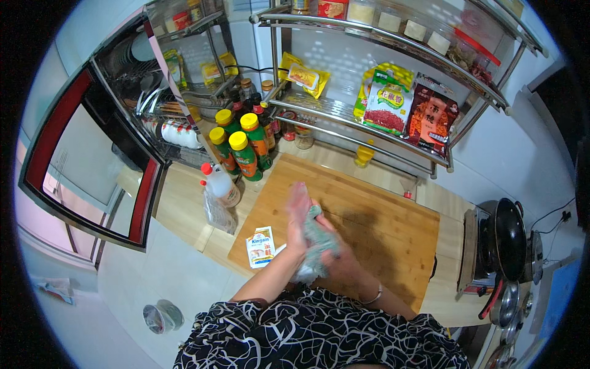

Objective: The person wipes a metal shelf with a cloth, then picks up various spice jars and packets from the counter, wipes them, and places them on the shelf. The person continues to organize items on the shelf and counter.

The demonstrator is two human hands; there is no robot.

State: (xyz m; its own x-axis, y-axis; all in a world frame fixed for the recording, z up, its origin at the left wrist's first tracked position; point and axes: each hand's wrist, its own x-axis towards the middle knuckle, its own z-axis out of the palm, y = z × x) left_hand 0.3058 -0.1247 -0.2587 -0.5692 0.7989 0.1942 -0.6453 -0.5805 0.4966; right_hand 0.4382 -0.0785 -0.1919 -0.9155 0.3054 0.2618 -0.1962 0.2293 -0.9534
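Observation:
A green-grey cloth [319, 242] is held between my two hands above the near left half of a large wooden cutting board [387, 203]. My left hand [297, 226] lies along the cloth's left side, its fingers blurred and pointing up the board. From the right, my right hand [339, 256] grips the cloth, with a bracelet on that wrist. Whitish material hangs below the cloth, near my clothing; what it is I cannot tell. Just left of my left forearm, a white printed packet [260, 247] lies flat on the board's near left corner.
Green bottles with yellow caps [244, 154] and a white jug with a red cap [222, 184] stand left of the board. A metal rack [359, 138] with seasoning packets runs behind it. An open cabinet door [92, 170] juts out at left; a black wok [509, 240] sits at right.

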